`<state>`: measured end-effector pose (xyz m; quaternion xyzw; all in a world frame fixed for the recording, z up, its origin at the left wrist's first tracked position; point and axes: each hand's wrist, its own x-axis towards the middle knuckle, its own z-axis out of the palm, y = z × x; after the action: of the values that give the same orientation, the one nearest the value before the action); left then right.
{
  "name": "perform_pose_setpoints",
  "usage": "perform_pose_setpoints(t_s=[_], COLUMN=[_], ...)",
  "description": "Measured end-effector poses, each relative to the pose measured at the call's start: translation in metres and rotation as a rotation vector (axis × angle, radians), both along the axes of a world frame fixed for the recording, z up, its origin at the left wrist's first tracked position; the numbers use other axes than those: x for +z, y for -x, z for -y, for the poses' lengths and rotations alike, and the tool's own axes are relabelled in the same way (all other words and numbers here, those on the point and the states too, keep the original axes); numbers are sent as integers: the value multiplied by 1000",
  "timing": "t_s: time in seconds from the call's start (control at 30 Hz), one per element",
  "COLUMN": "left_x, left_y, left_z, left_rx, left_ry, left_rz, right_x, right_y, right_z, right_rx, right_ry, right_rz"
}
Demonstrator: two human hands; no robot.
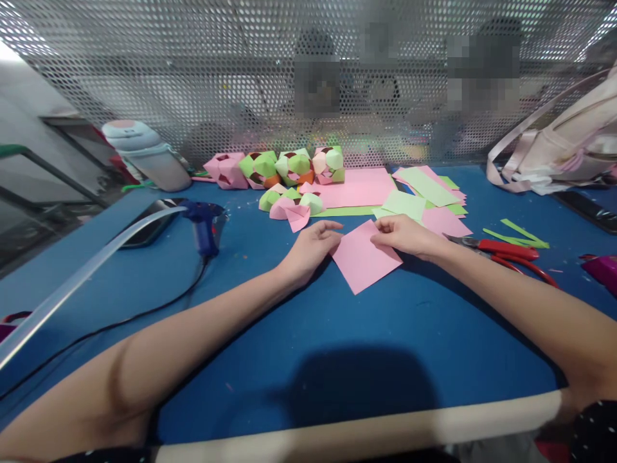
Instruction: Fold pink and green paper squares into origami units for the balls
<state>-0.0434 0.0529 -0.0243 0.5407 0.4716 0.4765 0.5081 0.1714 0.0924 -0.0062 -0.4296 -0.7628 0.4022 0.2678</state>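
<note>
Right there in front of me, the right hand's (403, 235) thumb and fingers are clamped on the upper right edge of a pink square (366, 267), while the left hand (311, 249) is at its left corner, though I can't tell whether those fingers grip it. The square sits cornerwise at the blue table (361, 334), near folded paper petals (282, 207); farther out lie red-handled pliers (511, 249) and a blue glue gun (206, 233), any lettering too small to read.

The pink square (366, 262) is showing smooth, matt paper. On the far side, the perforated screen (250, 77) is glinting like metal. On the left, the glue gun (204, 235) is looking like glossy plastic.
</note>
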Motion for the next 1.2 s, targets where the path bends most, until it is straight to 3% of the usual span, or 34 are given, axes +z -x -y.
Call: perform_pose_setpoints(t_s=[0.17, 0.33, 0.5, 0.7, 0.8, 1.2], left_x=[-5, -1, 8, 11, 11, 9], left_y=[7, 11, 26, 35, 36, 42], left_z=[-2, -1, -15, -25, -26, -32], left_rx=[-88, -181, -431, -531, -537, -610], left_ry=[-294, -464, -388, -280, -297, -353], left_rz=[-467, -703, -647, -609, -607, -654], right_x=[-2, -12, -23, -28, -29, -32], right_y=[1, 1, -1, -1, -5, -20], right_z=[-1, 5, 18, 33, 36, 37], right_rx=[-28, 45, 189, 362, 409, 371], right_ry=[-147, -336, -588, -848, -893, -963], right_rz=[50, -1, -9, 110, 144, 248])
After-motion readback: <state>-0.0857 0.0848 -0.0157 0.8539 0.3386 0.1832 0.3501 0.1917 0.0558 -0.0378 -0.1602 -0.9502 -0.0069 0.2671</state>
